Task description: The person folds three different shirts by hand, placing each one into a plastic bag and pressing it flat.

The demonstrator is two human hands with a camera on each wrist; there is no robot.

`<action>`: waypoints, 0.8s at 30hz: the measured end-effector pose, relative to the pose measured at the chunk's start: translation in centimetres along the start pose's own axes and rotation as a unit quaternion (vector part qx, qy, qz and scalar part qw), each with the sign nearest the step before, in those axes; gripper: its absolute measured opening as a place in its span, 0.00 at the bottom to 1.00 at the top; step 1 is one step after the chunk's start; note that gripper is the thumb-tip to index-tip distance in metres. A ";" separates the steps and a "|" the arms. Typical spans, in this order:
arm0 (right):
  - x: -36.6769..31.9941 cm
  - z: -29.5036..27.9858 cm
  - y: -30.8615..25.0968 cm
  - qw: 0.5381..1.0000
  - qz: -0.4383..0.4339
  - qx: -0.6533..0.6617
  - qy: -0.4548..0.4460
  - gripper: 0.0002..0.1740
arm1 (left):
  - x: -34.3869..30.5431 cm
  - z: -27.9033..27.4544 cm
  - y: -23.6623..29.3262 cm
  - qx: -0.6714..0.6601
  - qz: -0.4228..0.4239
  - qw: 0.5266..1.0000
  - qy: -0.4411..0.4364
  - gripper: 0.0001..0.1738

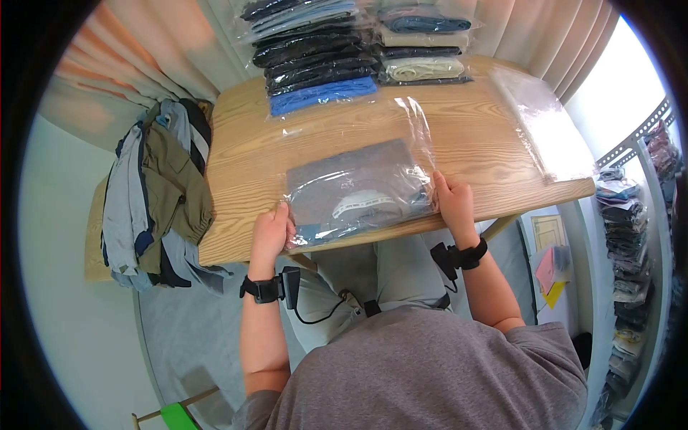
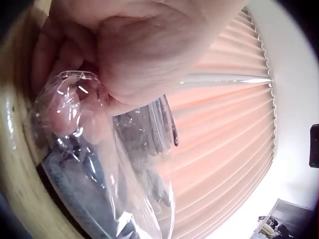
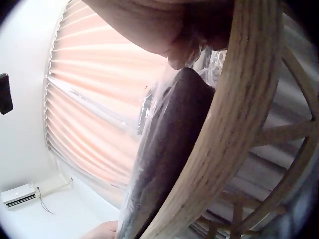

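Note:
A folded grey garment (image 1: pixel 344 175) lies inside a clear plastic bag (image 1: pixel 412 125) at the table's front edge, a white printed band showing through the film. The left hand (image 1: pixel 271 233) grips the bag's near left corner; in the left wrist view that hand (image 2: pixel 134 50) has film bunched over its fingertips. At the bag's right side the right hand (image 1: pixel 456 204) pinches the plastic between thumb and fingers. The right wrist view has the right hand (image 3: pixel 174 30) above the end of the bagged garment (image 3: pixel 174 134), its fingers partly hidden by the table edge.
Stacks of bagged clothes (image 1: pixel 315 61) (image 1: pixel 423 43) stand at the back of the wooden table (image 1: pixel 473 143). Clear empty bags (image 1: pixel 545 122) lie at its right. Loose clothes (image 1: pixel 158 186) are heaped on the left. Shelves of packed items (image 1: pixel 627 251) stand at far right.

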State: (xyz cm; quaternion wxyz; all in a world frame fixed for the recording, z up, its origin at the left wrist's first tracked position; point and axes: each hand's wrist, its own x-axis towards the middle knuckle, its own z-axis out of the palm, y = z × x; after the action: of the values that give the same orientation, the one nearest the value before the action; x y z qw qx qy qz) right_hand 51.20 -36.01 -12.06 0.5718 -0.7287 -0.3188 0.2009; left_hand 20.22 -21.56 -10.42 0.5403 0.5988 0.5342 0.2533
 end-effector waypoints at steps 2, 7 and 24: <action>-0.1 0.1 0.1 1.000 -0.012 -0.004 0.007 0.26 | 0.0 0.0 0.0 0.023 0.005 1.000 0.008 0.33; -0.8 -0.6 -1.2 0.997 0.062 0.019 -0.030 0.18 | -0.6 0.9 1.0 0.086 0.011 0.995 0.050 0.33; -1.3 5.4 -5.2 0.825 -0.380 -0.389 -0.154 0.26 | -1.8 4.7 7.2 0.454 0.430 0.780 0.022 0.28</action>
State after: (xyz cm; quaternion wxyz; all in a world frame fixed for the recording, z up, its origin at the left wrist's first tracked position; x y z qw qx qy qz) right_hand 45.48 -32.37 -8.55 0.2151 -0.6720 -0.7058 -0.0635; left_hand 26.48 -23.83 -4.70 0.0291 0.9366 0.2856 0.2007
